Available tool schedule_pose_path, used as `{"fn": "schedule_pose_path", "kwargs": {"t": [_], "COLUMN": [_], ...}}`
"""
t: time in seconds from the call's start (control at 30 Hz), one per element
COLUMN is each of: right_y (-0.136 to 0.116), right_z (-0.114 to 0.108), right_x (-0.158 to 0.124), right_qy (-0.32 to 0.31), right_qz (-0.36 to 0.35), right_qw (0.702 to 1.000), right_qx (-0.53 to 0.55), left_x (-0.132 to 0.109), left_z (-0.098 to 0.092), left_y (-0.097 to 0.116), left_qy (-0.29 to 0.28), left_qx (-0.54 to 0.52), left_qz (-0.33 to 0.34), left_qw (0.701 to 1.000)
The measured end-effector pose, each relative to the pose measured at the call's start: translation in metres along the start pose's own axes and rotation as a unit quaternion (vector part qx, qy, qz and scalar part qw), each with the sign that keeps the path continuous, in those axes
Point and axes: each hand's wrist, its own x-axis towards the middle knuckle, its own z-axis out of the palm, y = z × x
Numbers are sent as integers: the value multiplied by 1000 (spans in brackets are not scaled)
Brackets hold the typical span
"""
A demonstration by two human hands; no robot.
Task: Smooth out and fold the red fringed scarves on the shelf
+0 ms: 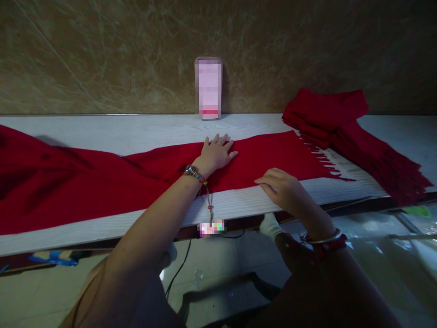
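A long red scarf (164, 168) lies spread across a white table, its fringed end toward the right. My left hand (217, 154) rests flat on the scarf near the middle, fingers spread, a beaded bracelet at the wrist. My right hand (280, 184) is at the scarf's front edge, thumb and fingers brought together; whether cloth is between them cannot be made out. More red fringed cloth (327, 111) is piled in folds on the right, beside the fringed end.
A phone (210, 89) stands upright against the marbled wall (119, 54) behind the white table (235, 203). A dark cable hangs below the front edge. Clear plastic (403, 255) lies at lower right.
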Motion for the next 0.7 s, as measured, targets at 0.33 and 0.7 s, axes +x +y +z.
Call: {"fn": "schedule_pose_path", "kwargs": {"t": [0.33,0.7], "right_y": [1,17], "right_z": [-4,-4], "right_x": [7,20], "right_qy": [6,133], "right_qz": [0,156], "right_qw": [999,977], "right_qx": [35,-53], "left_x": [-11,-18], "left_z": [-1,-5], "left_y": [0,10], "left_qy": [-82,-118], "left_qx": [-45,-67], "left_qz": [-78,-126], "left_qw": [993,983]}}
